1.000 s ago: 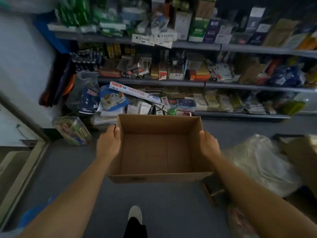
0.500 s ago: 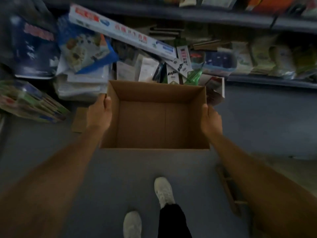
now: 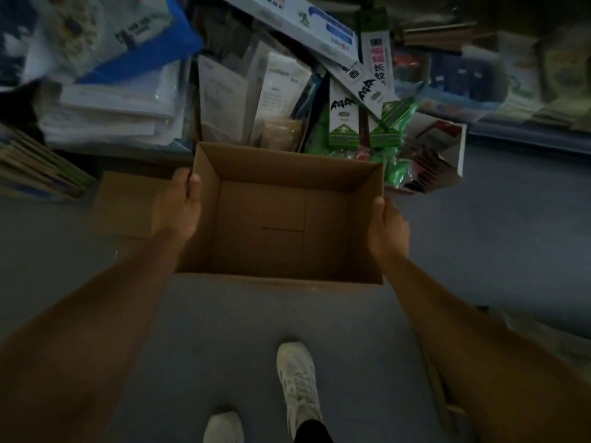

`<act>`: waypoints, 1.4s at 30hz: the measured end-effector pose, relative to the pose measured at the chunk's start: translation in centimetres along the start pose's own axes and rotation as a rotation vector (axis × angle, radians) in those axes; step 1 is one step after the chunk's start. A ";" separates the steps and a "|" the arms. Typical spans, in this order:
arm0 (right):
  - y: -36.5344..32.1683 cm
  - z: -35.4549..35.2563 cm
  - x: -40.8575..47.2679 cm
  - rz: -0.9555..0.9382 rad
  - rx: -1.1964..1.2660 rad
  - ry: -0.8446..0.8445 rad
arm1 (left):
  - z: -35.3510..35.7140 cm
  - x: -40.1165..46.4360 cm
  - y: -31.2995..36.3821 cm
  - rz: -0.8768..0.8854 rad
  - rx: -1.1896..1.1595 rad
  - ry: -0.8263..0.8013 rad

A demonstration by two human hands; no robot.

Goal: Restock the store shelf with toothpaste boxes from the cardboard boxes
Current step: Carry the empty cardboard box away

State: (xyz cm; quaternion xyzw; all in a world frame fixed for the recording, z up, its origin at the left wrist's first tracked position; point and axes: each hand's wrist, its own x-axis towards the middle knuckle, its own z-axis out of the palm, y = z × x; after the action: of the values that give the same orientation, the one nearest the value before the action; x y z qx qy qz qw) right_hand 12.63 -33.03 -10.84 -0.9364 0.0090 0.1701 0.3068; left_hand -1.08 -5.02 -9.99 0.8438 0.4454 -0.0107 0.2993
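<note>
An open brown cardboard box (image 3: 281,231) with nothing inside hangs low over the grey floor, held between both my hands. My left hand (image 3: 179,206) grips its left wall, thumb hooked over the rim. My right hand (image 3: 388,231) grips the right wall from outside, thumb at the rim. Just beyond the box lies a heap of packaged goods, among them a long white and blue carton (image 3: 297,24) and green and white packets (image 3: 343,123). I cannot make out any toothpaste boxes.
A flat piece of cardboard (image 3: 128,206) lies on the floor left of the box. Stacked white packs (image 3: 108,116) and a blue bag (image 3: 105,36) fill the left. A low shelf edge (image 3: 527,135) runs at right. My white shoes (image 3: 299,382) stand below.
I have stepped closer to the goods pile and bent down; the box has gone lower toward the floor, still held in both hands. The upper shelves have left the view.
</note>
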 end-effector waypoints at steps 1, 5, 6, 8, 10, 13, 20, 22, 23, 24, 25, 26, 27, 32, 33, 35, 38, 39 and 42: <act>0.1 0.2 0.1 0.000 -0.002 0.003 | 0.4 0.2 -0.3 0.000 -0.001 -0.005; 0.7 0.7 0.2 -0.007 -0.001 0.020 | 1.0 0.5 -0.6 -0.004 0.002 0.001; 0.8 0.8 0.1 -0.010 -0.006 0.021 | 1.0 0.4 -0.6 -0.008 0.010 -0.009; 1.0 0.6 -0.1 0.000 -0.027 -0.012 | 0.8 0.0 -0.5 -0.020 0.010 -0.043; 0.7 0.3 -0.6 0.042 -0.067 -0.088 | 0.5 -0.5 -0.3 -0.032 0.010 -0.099; -1.0 -1.0 -1.5 0.038 -0.259 -0.148 | -1.0 -1.4 0.9 -0.013 0.040 -0.180; -11.2 -8.0 -6.5 -0.413 -0.648 -0.275 | -9.4 -5.6 7.5 0.344 0.398 -0.127; -14.9 -10.7 -9.1 -0.488 -0.670 -0.308 | -13.1 -7.8 9.6 0.422 0.461 -0.153; -16.8 -12.1 -10.5 -0.523 -0.679 -0.315 | -15.2 -9.0 10.5 0.459 0.484 -0.155; -18.6 -13.7 -12.0 -0.559 -0.688 -0.312 | -17.6 -10.4 11.5 0.488 0.503 -0.150; -20.5 -15.5 -13.6 -0.592 -0.706 -0.311 | -20.2 -12.0 12.4 0.508 0.523 -0.146; -22.5 -17.2 -15.3 -0.625 -0.726 -0.312 | -22.9 -13.5 13.2 0.524 0.543 -0.139; -24.3 -18.9 -17.2 -0.653 -0.745 -0.316 | -25.7 -15.2 13.8 0.528 0.558 -0.133; -32.7 -25.3 -26.2 -0.854 -0.801 -0.316 | -38.5 -23.4 14.6 0.502 0.624 -0.050; -34.2 -26.2 -28.0 -0.909 -0.796 -0.314 | -41.0 -25.1 14.3 0.488 0.626 -0.022; -36.8 -27.9 -31.5 -1.016 -0.771 -0.319 | -44.8 -27.9 13.2 0.431 0.612 0.053; -40.5 -28.7 -35.8 -1.158 -0.781 -0.336 | -49.3 -31.9 11.4 0.325 0.575 0.173; -41.9 -28.7 -37.4 -1.233 -0.782 -0.349 | -50.6 -33.5 10.7 0.284 0.555 0.235; -45.3 -27.8 -42.2 -1.520 -0.778 -0.351 | -53.7 -38.6 8.9 0.184 0.477 0.418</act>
State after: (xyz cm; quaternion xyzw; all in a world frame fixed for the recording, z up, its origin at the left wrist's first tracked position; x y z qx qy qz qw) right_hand -12.93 -16.02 49.63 -0.6874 -0.7243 0.0521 -0.0075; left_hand -30.93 -9.97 49.47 0.9106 0.4042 0.0860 -0.0050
